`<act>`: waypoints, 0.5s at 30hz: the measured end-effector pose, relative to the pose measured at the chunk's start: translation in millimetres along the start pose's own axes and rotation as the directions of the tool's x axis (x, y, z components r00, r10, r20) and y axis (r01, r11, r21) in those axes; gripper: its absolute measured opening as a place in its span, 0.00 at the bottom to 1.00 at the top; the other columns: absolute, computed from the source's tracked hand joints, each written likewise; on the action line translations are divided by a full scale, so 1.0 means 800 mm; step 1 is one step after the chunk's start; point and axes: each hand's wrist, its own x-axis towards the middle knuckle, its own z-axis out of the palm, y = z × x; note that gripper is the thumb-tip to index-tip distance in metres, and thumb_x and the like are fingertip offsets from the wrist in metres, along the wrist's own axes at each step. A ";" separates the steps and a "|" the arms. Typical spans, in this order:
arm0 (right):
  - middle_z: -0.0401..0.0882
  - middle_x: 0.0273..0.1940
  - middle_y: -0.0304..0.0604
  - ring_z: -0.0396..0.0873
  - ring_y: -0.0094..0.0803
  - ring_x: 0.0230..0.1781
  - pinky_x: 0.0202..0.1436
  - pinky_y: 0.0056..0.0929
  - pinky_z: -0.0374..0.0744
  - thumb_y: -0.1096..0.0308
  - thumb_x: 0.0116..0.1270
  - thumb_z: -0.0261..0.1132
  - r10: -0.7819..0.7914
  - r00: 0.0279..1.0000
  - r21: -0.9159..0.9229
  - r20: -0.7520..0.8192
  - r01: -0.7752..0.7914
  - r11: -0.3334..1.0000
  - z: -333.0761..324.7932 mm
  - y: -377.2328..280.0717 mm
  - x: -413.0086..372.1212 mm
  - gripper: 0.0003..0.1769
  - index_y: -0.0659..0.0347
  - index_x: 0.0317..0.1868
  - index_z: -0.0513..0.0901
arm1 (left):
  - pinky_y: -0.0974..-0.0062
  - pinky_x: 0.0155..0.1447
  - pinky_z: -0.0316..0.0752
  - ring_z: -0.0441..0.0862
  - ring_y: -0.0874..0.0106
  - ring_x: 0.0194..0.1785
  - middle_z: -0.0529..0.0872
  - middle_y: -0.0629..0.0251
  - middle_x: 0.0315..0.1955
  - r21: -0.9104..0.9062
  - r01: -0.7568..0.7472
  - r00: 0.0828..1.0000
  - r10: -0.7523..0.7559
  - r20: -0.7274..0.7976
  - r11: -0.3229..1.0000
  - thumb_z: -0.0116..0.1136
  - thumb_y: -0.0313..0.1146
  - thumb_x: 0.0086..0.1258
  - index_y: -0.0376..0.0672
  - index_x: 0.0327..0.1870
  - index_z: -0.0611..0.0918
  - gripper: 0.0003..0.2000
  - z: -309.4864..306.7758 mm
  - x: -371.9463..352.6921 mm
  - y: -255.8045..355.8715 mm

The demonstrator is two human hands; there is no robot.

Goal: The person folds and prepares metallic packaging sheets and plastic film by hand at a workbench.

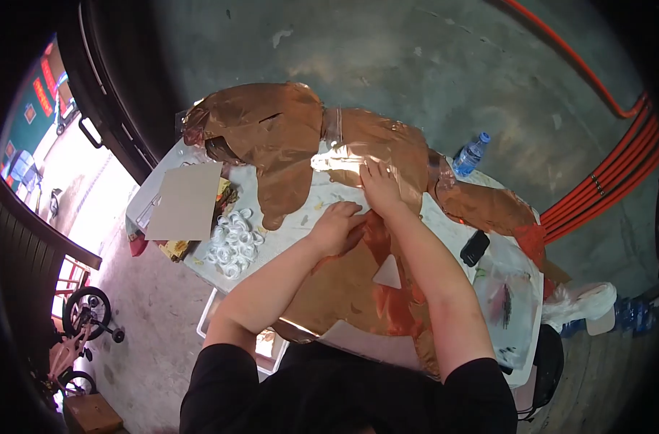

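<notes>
A large copper-coloured foil piece [279, 119] with a broad, rounded left end is spread across the far side of the white table [290, 235]. My right hand [380, 186] lies on the foil's lower middle edge, fingers stretched out and resting flat beside a bright glare. Closer to me, my left hand [338, 227] has its fingers bent together at the top edge of a nearer copper foil sheet [340, 286]. This sheet covers the table's front by my body, with reddish creased parts and a small whitish triangular patch [387, 272] on it.
A grey-beige board [185, 202] and a pile of white tape-like rings [234, 242] lie at left. Toward the right are a water bottle [472, 154], a black phone-like object [475, 248] and a clear plastic bag [507, 289]. Orange pipes [604, 192] run beyond the table.
</notes>
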 end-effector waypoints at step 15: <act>0.69 0.57 0.51 0.70 0.49 0.57 0.51 0.46 0.78 0.63 0.59 0.62 -0.008 0.999 -0.056 -0.040 0.006 0.998 0.012 0.020 0.023 0.26 0.62 0.57 0.71 | 0.61 0.63 0.64 0.68 0.55 0.59 0.74 0.55 0.53 -0.029 0.064 0.998 -0.063 0.031 0.998 0.59 0.33 0.59 0.44 0.48 0.80 0.15 -0.001 0.001 0.003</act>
